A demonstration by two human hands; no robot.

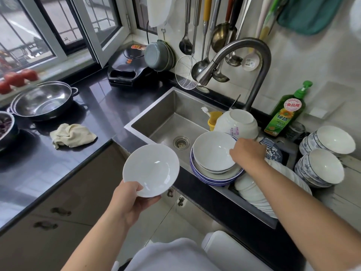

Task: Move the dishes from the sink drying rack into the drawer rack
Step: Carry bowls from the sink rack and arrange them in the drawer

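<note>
My left hand (131, 200) grips a white shallow plate (151, 170) by its near rim, held in front of the counter edge. My right hand (247, 151) reaches into the sink rack and grips the right rim of a white bowl (212, 151). That bowl leans on a stack of blue-rimmed plates (213, 178). Behind it a large white bowl (237, 123) lies upside down. Ribbed white plates (254, 194) stand on edge at the rack's near end, and a blue patterned dish (272, 151) sits behind my wrist. The drawer rack is out of view.
The steel sink (166, 118) and its drain are to the left of the rack, with the faucet (234, 55) arching above. Stacked blue-patterned bowls (320, 159) and a green soap bottle (285, 112) stand at the right. A cloth (72, 134) and steel pot (44, 101) lie on the black counter.
</note>
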